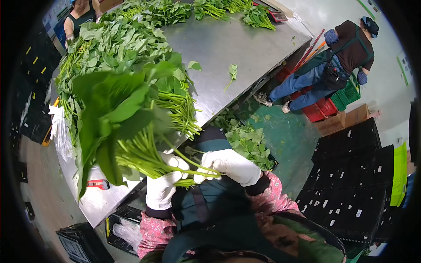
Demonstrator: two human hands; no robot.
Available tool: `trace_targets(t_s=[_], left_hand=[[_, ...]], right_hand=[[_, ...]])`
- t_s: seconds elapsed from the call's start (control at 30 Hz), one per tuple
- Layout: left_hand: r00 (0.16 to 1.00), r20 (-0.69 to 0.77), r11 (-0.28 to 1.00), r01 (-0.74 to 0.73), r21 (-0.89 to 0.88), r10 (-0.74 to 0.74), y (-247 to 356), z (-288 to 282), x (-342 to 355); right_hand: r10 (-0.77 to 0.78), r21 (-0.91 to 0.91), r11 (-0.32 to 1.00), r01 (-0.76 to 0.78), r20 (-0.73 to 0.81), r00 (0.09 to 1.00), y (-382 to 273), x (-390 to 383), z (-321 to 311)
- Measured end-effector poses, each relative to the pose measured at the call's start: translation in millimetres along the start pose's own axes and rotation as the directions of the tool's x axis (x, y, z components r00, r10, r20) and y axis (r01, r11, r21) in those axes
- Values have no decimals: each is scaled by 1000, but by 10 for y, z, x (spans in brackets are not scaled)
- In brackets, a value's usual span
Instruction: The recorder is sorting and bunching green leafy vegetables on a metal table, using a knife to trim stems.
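My white-gloved left hand [164, 186] grips a bunch of leafy greens [140, 160] with long pale stems and broad leaves that fan up and left over the table edge. My white-gloved right hand [226, 166], just to its right, is closed on a single stem [190, 162] at the side of the bunch. A red utility knife [98, 184] lies on the steel table [223, 48] left of my hands. Behind the bunch, a large pile of similar greens [118, 48] covers the table's left part, and a loose sprig [232, 74] lies on the steel.
A co-worker [342, 57] stands at right by red [313, 107] and green crates [344, 94]; another [81, 19] is at the far left end. Stacked black crates [342, 184] fill the lower right. Leaves in a bin [250, 147] sit below the table's right edge. Plastic bags [61, 131] hang at left.
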State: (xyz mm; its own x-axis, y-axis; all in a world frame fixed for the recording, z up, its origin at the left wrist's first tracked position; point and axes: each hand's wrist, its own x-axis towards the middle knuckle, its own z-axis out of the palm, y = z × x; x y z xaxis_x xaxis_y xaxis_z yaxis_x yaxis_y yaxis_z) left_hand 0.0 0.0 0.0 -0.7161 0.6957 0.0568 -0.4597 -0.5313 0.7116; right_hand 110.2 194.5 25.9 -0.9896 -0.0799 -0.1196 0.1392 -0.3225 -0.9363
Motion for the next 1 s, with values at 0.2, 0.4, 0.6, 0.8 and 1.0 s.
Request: trace_targets(t_s=[0.2,0.4,0.6,0.8,1.0], left_hand=[[963,-167,977,-207,50,212,23,22,-23],[833,-406,887,-451,-102,376,468,-301,34],[834,-393,919,-383,93,387,386,-519,43],[860,-428,954,-300,17,278,295,-235,104],[872,-415,934,-336,-120,260,171,-332,144]], right_hand=[[-81,52,993,110,-386,919,17,12,169],[-150,100,936,336,-753,641,170,-264,-364],[33,-219,940,-260,-702,711,571,29,-618],[-122,-582,747,-322,-595,794,604,1146,-472],[63,-140,972,-189,-618,783,818,1203,-727]])
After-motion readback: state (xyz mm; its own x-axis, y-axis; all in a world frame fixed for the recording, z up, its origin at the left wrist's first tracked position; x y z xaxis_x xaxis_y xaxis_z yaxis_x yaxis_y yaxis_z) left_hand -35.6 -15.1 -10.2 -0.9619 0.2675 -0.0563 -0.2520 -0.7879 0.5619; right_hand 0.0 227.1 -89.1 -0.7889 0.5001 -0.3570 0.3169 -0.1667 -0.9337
